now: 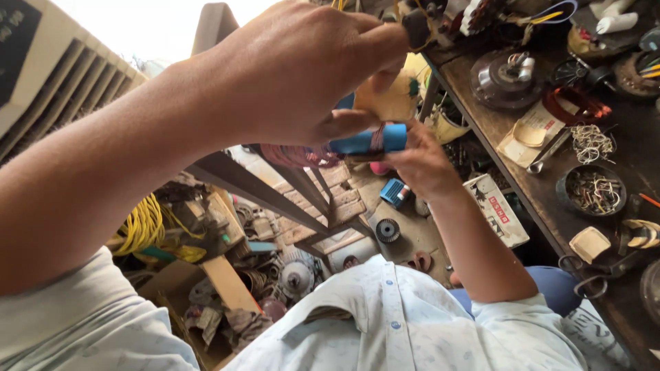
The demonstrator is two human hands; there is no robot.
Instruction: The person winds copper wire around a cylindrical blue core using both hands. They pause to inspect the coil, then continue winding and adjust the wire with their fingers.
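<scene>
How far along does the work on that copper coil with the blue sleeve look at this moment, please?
Done: a blue sleeve already sits on one part of the reddish copper coil. In hand: the left hand pinches the sleeve from above while the right hand supports it from below. Left: the rest of the coil is bare.

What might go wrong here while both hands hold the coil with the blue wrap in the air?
1. The reddish copper wire coil is held over the cluttered floor; if it slips, it may fall among scrap parts.
2. The left hand hides the blue wrap partly, so the right hand works half blind.
</scene>
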